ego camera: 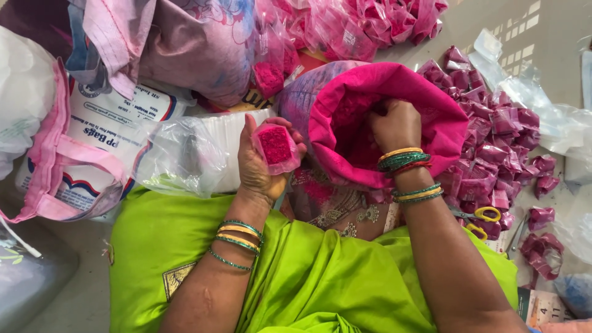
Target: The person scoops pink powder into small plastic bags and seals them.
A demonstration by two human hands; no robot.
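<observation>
Floor: pale grey floor carries everything; the person sits on it, so all the goods lie within arm's reach around the lap.
Lap: bright green cloth spreads over the knees and serves as the working surface under both arms.
Sack: pink powder sack stands just ahead of the lap, its mouth rolled back into a thick collar, which I judge keeps the opening wide and low for reaching in.
Heap on the right: filled pink packets lie piled beside the sack, touching one another, near the right arm.
Heap at the top: more filled packets lie in clear bags beyond the sack.
Left side: white printed bag and a stack of empty clear pouches sit just beside the left hand.
Right hand: right hand is sunk in the sack mouth, fingers curled down; what they grip is hidden.
Left hand: left hand is raised palm up, fingers and thumb pinching the small pouch.
Pouch: small pouch of pink powder rests upright against the left palm, close to the sack rim.
Scissors: yellow-handled scissors lie by the right forearm.
</observation>
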